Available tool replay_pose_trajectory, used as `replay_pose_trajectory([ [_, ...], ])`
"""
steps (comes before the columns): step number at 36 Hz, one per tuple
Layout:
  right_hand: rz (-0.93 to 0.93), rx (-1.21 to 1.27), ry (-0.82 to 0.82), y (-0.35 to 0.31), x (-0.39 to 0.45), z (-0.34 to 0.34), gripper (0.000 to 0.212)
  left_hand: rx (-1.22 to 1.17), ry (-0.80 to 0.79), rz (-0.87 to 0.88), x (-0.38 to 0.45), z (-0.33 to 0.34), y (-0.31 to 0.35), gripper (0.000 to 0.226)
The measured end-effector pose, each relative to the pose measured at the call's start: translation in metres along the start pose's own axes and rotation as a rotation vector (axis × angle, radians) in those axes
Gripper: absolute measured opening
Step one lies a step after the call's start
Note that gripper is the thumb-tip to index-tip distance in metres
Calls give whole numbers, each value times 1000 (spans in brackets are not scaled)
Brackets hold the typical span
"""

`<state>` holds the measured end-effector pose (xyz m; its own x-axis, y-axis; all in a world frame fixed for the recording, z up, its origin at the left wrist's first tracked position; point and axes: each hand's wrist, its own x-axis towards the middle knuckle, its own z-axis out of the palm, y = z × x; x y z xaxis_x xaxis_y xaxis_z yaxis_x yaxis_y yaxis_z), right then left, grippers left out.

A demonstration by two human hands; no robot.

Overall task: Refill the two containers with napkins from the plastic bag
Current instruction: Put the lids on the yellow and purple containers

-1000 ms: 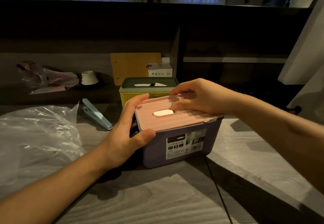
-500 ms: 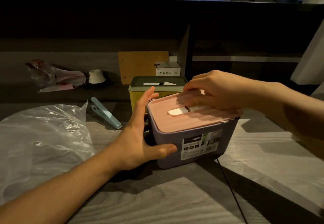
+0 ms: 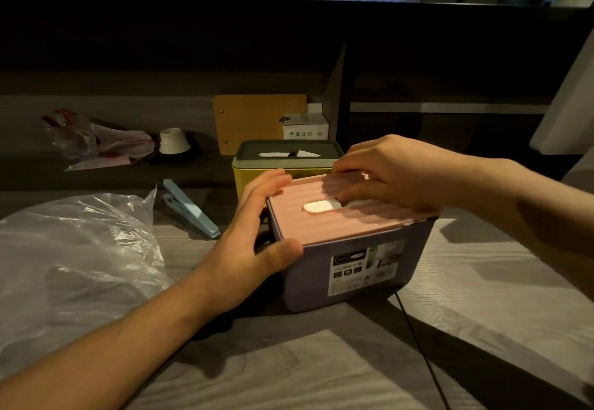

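A dim grey wood-grain surface [image 3: 321,374] holds a purple box [image 3: 356,268] with a ribbed pink lid [image 3: 340,220] near the centre. A white napkin [image 3: 318,207] shows through the oval slot in the lid.

The left hand [image 3: 247,242] comes in from 7 o'clock and cups the box's left end, fingers fairly straight along the lid's edge and thumb against the front corner; its grip is loose, not curled round. The right hand [image 3: 392,172] reaches in from 3 o'clock and rests on the lid, fingers bent down at the slot's right end. Whether its grip pinches the napkin cannot be told.

Just behind the purple box, at 12 o'clock, stands a yellow box [image 3: 254,175] with a dark green lid [image 3: 286,149], a napkin visible in its slot. A crumpled clear bag [image 3: 77,262] lies at 9 o'clock. Between bag and boxes lies a pale blue clip [image 3: 189,213]. Further back stand a wooden board [image 3: 257,120] and a small white carton [image 3: 305,127].
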<state>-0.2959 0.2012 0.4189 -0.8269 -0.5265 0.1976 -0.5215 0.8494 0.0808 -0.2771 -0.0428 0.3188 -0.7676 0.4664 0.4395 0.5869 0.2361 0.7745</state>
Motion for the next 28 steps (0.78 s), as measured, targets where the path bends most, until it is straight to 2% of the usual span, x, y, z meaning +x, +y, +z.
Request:
replay_pose_trajectory([
  [3, 21, 41, 40, -1, -1, 5, 50, -57, 18, -23, 1, 2, 2, 101],
  [8, 39, 194, 101, -4, -6, 14, 45, -72, 15, -47, 1, 3, 3, 80],
  [16, 81, 328, 9, -5, -4, 14, 46, -12, 39, -34, 2, 3, 2, 65],
  [21, 63, 336, -45, -7, -4, 11, 49, -9, 62, 0, 1, 5, 0, 83],
  [28, 67, 130, -73, -2, -7, -7, 47, 112, 69, 6, 8, 6, 5, 86],
])
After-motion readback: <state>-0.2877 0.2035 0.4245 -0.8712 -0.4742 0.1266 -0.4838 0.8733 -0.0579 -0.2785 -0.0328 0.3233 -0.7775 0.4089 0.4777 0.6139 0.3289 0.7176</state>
